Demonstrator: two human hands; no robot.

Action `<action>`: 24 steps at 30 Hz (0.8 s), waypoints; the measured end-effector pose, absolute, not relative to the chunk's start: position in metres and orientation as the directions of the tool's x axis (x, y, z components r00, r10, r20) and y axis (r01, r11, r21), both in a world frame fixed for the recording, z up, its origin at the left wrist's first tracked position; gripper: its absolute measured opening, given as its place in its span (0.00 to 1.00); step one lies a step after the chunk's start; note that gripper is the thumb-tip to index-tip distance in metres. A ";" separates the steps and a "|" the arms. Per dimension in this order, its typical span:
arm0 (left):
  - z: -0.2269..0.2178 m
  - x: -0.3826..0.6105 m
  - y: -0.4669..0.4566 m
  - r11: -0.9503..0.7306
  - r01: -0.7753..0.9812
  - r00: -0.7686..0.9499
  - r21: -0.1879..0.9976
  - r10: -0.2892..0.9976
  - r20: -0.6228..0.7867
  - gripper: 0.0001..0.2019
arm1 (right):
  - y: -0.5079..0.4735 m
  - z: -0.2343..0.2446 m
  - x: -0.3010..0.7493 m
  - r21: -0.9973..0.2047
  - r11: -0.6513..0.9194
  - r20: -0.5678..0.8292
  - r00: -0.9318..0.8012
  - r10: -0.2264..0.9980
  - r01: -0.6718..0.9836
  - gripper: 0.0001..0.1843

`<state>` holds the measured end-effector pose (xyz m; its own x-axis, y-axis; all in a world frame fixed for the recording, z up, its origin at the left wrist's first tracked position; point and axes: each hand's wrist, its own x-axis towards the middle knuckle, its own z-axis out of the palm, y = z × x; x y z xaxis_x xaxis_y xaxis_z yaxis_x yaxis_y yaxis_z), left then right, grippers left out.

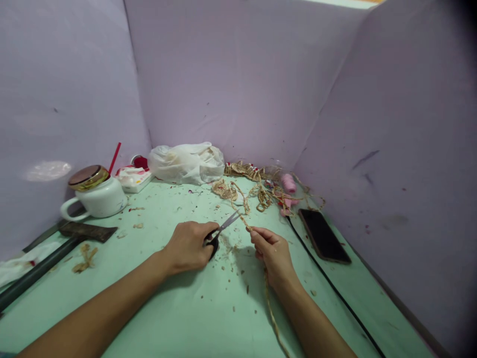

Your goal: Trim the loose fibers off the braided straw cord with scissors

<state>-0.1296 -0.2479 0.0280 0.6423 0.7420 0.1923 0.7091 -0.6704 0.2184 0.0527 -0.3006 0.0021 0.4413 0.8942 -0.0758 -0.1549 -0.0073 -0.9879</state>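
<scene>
My left hand [192, 246] is closed around the black handles of a pair of scissors [226, 223], whose blades point up and to the right. The blade tips come close to a straw-coloured braided cord [244, 221]; whether they touch it I cannot tell. My right hand [273, 251] pinches that cord between thumb and fingers. From under this hand the cord's tail [272, 311] runs down toward the near edge of the view. Beyond the hands, the cord leads up to a loose coil [224, 190] on the table.
A green table [179, 313] carries scattered fibre scraps. At left are a white mug [106, 199] and a hammer [87, 231]. A plastic bag [186, 164] and more braided cord [242, 170] lie at the back. Right are a pink glue gun [286, 204], its black cable [328, 283] and a phone [324, 236].
</scene>
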 end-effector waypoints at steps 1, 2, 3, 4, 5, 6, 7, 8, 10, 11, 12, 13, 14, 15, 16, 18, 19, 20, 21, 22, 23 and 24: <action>0.029 -0.129 -0.249 -0.676 0.710 0.644 0.196 0.736 0.207 0.12 | -0.300 0.003 0.053 -0.985 -0.005 -0.083 0.447 0.891 -0.173 0.14; 0.029 -0.129 -0.250 -0.688 0.707 0.654 0.164 0.724 0.219 0.12 | -0.300 0.003 0.053 -0.983 -0.002 -0.086 0.453 0.888 -0.184 0.13; 0.029 -0.129 -0.251 -0.705 0.698 0.671 0.127 0.705 0.229 0.12 | -0.300 0.003 0.053 -0.983 0.002 -0.085 0.458 0.885 -0.186 0.13; 0.029 -0.129 -0.252 -0.725 0.682 0.692 0.091 0.681 0.238 0.12 | -0.300 0.003 0.054 -0.984 0.005 -0.079 0.464 0.883 -0.179 0.13; 0.028 -0.129 -0.253 -0.746 0.664 0.714 0.061 0.656 0.244 0.13 | -0.300 0.003 0.054 -0.987 0.009 -0.070 0.473 0.879 -0.162 0.13; 0.027 -0.129 -0.254 -0.763 0.645 0.733 0.038 0.632 0.250 0.14 | -0.300 0.002 0.054 -0.991 0.012 -0.055 0.483 0.874 -0.134 0.13; 0.027 -0.129 -0.255 -0.777 0.629 0.748 0.020 0.612 0.255 0.15 | -0.300 0.002 0.055 -0.995 0.017 -0.033 0.494 0.869 -0.096 0.13; 0.026 -0.129 -0.256 -0.788 0.615 0.760 0.007 0.596 0.259 0.16 | -0.300 0.002 0.055 -0.999 0.023 -0.004 0.505 0.863 -0.048 0.13; 0.025 -0.129 -0.257 -0.800 0.599 0.773 -0.008 0.577 0.264 0.17 | -0.301 0.002 0.054 -0.998 0.039 0.061 0.523 0.850 0.054 0.12; 0.024 -0.129 -0.257 -0.802 0.597 0.776 -0.011 0.573 0.264 0.17 | -0.302 0.003 0.054 -0.994 0.049 0.094 0.530 0.843 0.098 0.11; 0.024 -0.129 -0.258 -0.804 0.595 0.778 -0.013 0.572 0.262 0.17 | -0.302 0.003 0.054 -0.990 0.059 0.120 0.534 0.837 0.131 0.11; 0.024 -0.128 -0.258 -0.805 0.594 0.779 -0.013 0.571 0.259 0.17 | -0.303 0.004 0.053 -0.986 0.067 0.140 0.538 0.831 0.153 0.10; 0.024 -0.128 -0.259 -0.805 0.593 0.780 -0.014 0.570 0.258 0.18 | -0.303 0.005 0.052 -0.983 0.075 0.156 0.539 0.827 0.169 0.10; 0.023 -0.128 -0.259 -0.806 0.591 0.781 -0.016 0.568 0.258 0.18 | -0.304 0.006 0.052 -0.980 0.083 0.169 0.539 0.825 0.180 0.10; 0.023 -0.127 -0.259 -0.806 0.592 0.782 -0.020 0.567 0.259 0.18 | -0.304 0.006 0.051 -0.978 0.090 0.180 0.538 0.823 0.189 0.10; 0.022 -0.126 -0.259 -0.803 0.595 0.780 -0.028 0.568 0.263 0.17 | -0.304 0.007 0.051 -0.975 0.101 0.195 0.535 0.822 0.199 0.10; 0.022 -0.126 -0.259 -0.802 0.596 0.779 -0.030 0.569 0.264 0.17 | -0.304 0.007 0.050 -0.974 0.102 0.196 0.537 0.821 0.201 0.10; 0.022 -0.125 -0.258 -0.802 0.596 0.779 -0.030 0.569 0.262 0.17 | -0.304 0.006 0.050 -0.975 0.098 0.193 0.537 0.821 0.200 0.10; 0.022 -0.125 -0.258 -0.802 0.596 0.779 -0.027 0.570 0.260 0.17 | -0.304 0.006 0.050 -0.975 0.095 0.190 0.538 0.821 0.199 0.10; 0.021 -0.125 -0.258 -0.803 0.595 0.780 -0.023 0.571 0.254 0.17 | -0.304 0.006 0.051 -0.975 0.096 0.191 0.537 0.821 0.200 0.10; 0.021 -0.125 -0.258 -0.804 0.595 0.781 -0.017 0.573 0.248 0.17 | -0.304 0.006 0.051 -0.974 0.100 0.197 0.535 0.822 0.206 0.10; 0.021 -0.126 -0.258 -0.804 0.594 0.782 -0.011 0.575 0.242 0.17 | -0.304 0.006 0.051 -0.970 0.108 0.209 0.530 0.822 0.216 0.10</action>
<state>-0.1257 -0.2575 0.0210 0.7819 0.5745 0.2421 0.5943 -0.8042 -0.0107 0.0510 -0.3045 0.0056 0.5298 0.8219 0.2092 0.2160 0.1078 -0.9704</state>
